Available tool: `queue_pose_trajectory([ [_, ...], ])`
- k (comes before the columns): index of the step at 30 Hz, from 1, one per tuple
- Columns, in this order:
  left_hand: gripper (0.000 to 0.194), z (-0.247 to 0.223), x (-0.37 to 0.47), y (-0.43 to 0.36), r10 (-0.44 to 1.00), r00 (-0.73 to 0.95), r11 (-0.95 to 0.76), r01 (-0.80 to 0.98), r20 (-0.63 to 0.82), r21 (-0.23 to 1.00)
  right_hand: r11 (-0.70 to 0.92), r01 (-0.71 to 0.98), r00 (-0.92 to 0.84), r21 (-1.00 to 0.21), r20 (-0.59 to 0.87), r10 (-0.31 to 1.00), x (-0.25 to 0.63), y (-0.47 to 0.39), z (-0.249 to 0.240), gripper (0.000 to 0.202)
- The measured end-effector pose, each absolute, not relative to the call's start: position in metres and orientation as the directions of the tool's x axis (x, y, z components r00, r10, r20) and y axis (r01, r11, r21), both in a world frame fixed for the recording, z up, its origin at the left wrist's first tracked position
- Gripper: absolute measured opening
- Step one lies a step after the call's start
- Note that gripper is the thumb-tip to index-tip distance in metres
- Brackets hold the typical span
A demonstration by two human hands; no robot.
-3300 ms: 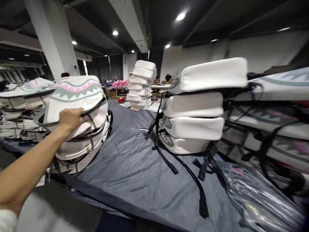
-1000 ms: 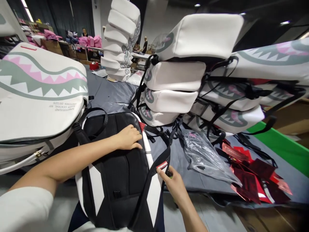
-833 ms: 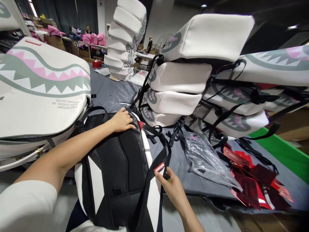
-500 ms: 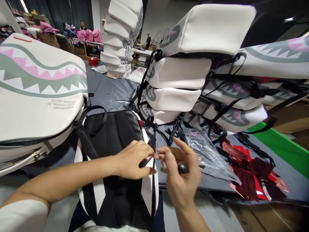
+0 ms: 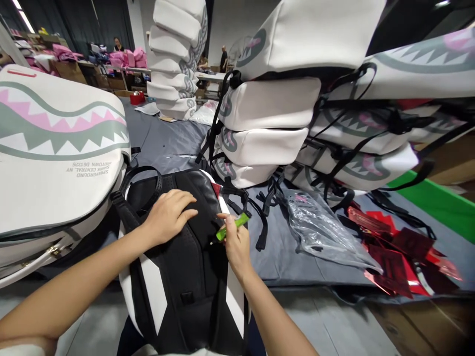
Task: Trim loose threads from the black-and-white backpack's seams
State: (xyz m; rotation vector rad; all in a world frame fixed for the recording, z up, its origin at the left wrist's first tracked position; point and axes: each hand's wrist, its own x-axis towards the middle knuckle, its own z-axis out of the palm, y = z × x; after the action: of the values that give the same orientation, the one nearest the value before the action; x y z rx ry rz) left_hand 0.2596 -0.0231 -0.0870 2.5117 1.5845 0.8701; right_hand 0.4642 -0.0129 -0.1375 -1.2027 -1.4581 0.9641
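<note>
A black-and-white backpack (image 5: 193,287) leans in front of me with its padded black back panel facing up. My left hand (image 5: 168,215) rests on the upper left of that panel, fingers stretched out and holding nothing. Over the panel's right side, my right hand (image 5: 237,242) is closed around a small bright green tool (image 5: 243,219) with a dark end; a thin tip points left toward the panel. The tool's exact kind is unclear. A black shoulder strap (image 5: 126,207) and top handle loop lie beside my left forearm.
A white backpack (image 5: 63,183) with a shark-mouth print stands at left. White bags (image 5: 274,104) are stacked behind and to the right, straps hanging. A clear plastic bag (image 5: 322,232) and red shiny tags (image 5: 397,257) lie on the grey-covered table (image 5: 166,133). Two people stand far back.
My hands have parted: the left moved up and left onto the back panel, the right moved left over the bag. The green tool now shows in my right hand.
</note>
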Motion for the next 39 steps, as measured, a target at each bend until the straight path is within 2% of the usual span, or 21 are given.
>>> queue_pose_trajectory([
  [4,0.029,-0.11,0.281,0.023,0.77,0.469,-0.575,0.804,0.433,0.151,0.289,0.127,0.086,-0.949,0.301,0.95,0.477,-0.015,-0.15,0.058],
  [6,0.031,-0.116,0.292,0.042,0.769,0.503,-0.571,0.818,0.395,0.071,0.284,0.131,0.147,-0.95,0.302,0.942,0.481,-0.015,-0.155,0.056],
  [9,0.039,-0.116,0.298,0.057,0.771,0.549,-0.588,0.809,0.323,0.028,0.261,0.06,0.266,-0.963,0.268,0.926,0.485,-0.012,-0.158,0.045],
  [14,0.022,-0.111,0.29,0.049,0.739,0.603,-0.657,0.744,0.301,0.122,0.24,0.042,0.304,-0.97,0.242,0.922,0.481,-0.003,-0.153,0.034],
  [21,0.027,-0.121,0.289,0.041,0.732,0.575,-0.669,0.71,0.365,0.222,0.276,0.384,0.199,-0.881,0.371,0.907,0.474,0.007,-0.149,0.034],
  [24,0.022,-0.129,0.288,0.04,0.719,0.553,-0.682,0.679,0.422,0.273,0.287,0.402,0.188,-0.87,0.385,0.904,0.474,0.008,-0.152,0.032],
  [26,0.017,-0.132,0.288,0.038,0.712,0.496,-0.69,0.625,0.496,0.366,0.287,0.381,0.195,-0.879,0.38,0.904,0.474,0.009,-0.155,0.033],
  [28,0.011,-0.131,0.291,0.032,0.74,0.328,-0.664,0.501,0.587,0.555,0.288,0.349,0.21,-0.892,0.374,0.903,0.475,0.01,-0.158,0.033],
  [29,0.01,-0.128,0.294,0.028,0.772,0.208,-0.629,0.381,0.6,0.677,0.289,0.325,0.219,-0.9,0.369,0.903,0.475,0.01,-0.16,0.034],
  [31,0.014,-0.119,0.3,0.017,0.869,0.013,-0.496,0.027,0.495,0.868,0.291,0.274,0.235,-0.917,0.357,0.904,0.475,0.009,-0.162,0.033],
  [32,0.019,-0.113,0.303,0.01,0.914,-0.021,-0.402,-0.162,0.404,0.901,0.294,0.257,0.239,-0.921,0.355,0.904,0.474,0.008,-0.163,0.033],
  [33,0.023,-0.109,0.306,0.004,0.949,-0.015,-0.304,-0.324,0.316,0.896,0.299,0.249,0.239,-0.921,0.358,0.903,0.474,0.008,-0.163,0.032],
  [35,0.028,-0.101,0.311,-0.008,0.984,0.046,-0.124,-0.531,0.174,0.838,0.321,0.255,0.223,-0.912,0.378,0.899,0.474,0.006,-0.163,0.03],
  [39,0.031,-0.097,0.312,-0.026,0.988,0.157,0.104,-0.702,0.011,0.705,0.348,0.271,0.199,-0.897,0.406,0.892,0.474,0.003,-0.164,0.027],
])
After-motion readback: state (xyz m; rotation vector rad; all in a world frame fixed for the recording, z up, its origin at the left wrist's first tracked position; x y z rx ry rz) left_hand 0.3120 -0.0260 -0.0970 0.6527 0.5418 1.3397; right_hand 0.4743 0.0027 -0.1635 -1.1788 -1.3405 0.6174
